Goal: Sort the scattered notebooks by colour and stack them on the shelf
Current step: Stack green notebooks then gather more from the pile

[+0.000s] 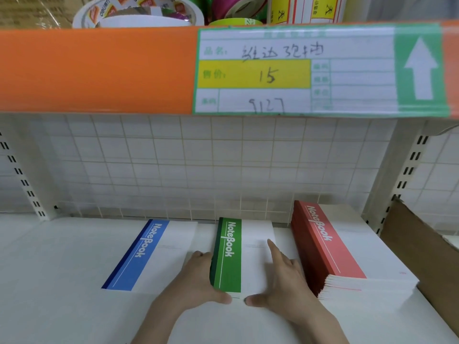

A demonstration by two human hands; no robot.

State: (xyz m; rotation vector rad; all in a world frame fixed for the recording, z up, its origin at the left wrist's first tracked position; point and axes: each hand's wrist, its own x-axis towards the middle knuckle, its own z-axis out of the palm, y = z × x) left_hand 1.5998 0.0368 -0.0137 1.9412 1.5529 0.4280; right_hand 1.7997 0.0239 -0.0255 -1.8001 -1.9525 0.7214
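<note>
White shelf (62, 256) under your hands carries three colour groups, and the sorting looks well along: a tall red stack (347, 256) stands just right of your right hand (285, 281), a thin blue pile (149, 254) lies left of your left hand (198, 279), and the green stack (238, 254) sits between your palms. Your left hand presses against the green stack's spine side, thumb curled under its near edge; your right hand lies flat on the white cover, forefinger stretched forward, thumb at the near edge. By the look of it you are squaring the green stack into line. No loose notebooks show here, so what remains to sort cannot be told.

Above your hands, an orange shelf edge (99, 70) with a handwritten price label (298, 70) blocks much of the view. A cardboard sheet (422, 256) leans beyond the red stack, crowding that side. Tape rolls (139, 13) sit on the upper shelf.
</note>
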